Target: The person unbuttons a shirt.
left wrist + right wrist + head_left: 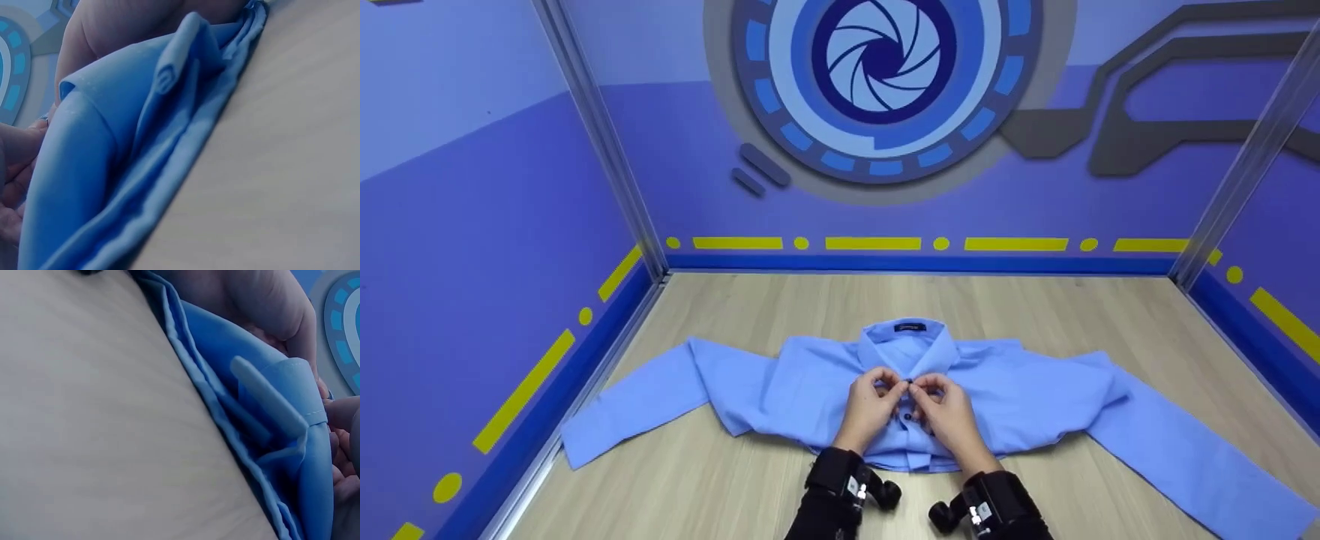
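Note:
A light blue collared shirt (pixel 825 390) lies front side up on the table, its sleeves spread left and right and its lower part bunched toward me. Just below the collar (pixel 941 352), my left hand (pixel 870 409) and right hand (pixel 949 412) meet at the front placket. Thumb and fingers of each hand pinch the cloth at a dark button near the neck. Another dark button (pixel 908 416) shows lower on the placket. In the left wrist view, folds of the shirt (pixel 73 169) hide much of the fingers. The right wrist view shows similar folds (pixel 287 394) beside the right hand.
The wooden table (pixel 720 300) carries the shirt. Blue printed panels (pixel 532 262) stand at the left, back and right, joined by metal posts. The right sleeve (pixel 1200 450) reaches toward the table's near right corner. Black devices (pixel 840 480) are strapped on both wrists.

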`<state>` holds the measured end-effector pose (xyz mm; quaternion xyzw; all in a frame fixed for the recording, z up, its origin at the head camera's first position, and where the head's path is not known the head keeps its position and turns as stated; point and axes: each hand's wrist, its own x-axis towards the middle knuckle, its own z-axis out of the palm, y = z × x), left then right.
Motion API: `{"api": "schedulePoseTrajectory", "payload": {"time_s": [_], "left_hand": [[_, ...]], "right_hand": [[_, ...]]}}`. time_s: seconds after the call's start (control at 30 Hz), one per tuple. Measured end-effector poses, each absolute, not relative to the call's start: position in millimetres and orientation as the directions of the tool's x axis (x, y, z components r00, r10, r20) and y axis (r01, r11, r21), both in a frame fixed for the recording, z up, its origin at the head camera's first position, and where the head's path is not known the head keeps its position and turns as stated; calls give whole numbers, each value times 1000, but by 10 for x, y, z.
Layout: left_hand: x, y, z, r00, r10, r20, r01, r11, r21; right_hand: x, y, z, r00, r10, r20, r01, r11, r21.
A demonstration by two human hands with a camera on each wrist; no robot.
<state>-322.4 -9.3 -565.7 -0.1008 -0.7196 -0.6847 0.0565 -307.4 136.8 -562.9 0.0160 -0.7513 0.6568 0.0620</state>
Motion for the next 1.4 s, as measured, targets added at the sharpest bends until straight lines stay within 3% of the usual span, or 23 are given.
{"api": "schedulePoseTrajectory", "payload": {"time_s": [0.37, 0.73, 1.0, 1.17, 1.4], "left_hand": [[-3215, -83, -5635, -976, 66, 209, 213, 62, 975], [-3251, -69, -5656, -920, 129, 369, 385, 134, 913], [-3237, -67, -5682, -939, 101, 329, 340, 128, 932], [-3244, -90, -5699, -924, 103, 369, 381, 147, 913], [-3234, -101, -5696, -954, 94, 286, 294, 97, 951]], "right_hand": [[-3068, 1420, -5560, -1000, 30, 4, -2, 97, -995], [-3020, 1378, -5418, -982, 72, -175, 179, 60, -982], [-3022, 1337, -5465, -988, 79, -131, 138, 91, -986], [-3007, 1323, -5455, -986, 90, -137, 146, 107, -983], [-3031, 1355, -5497, -990, 69, -125, 130, 73, -989]]}}
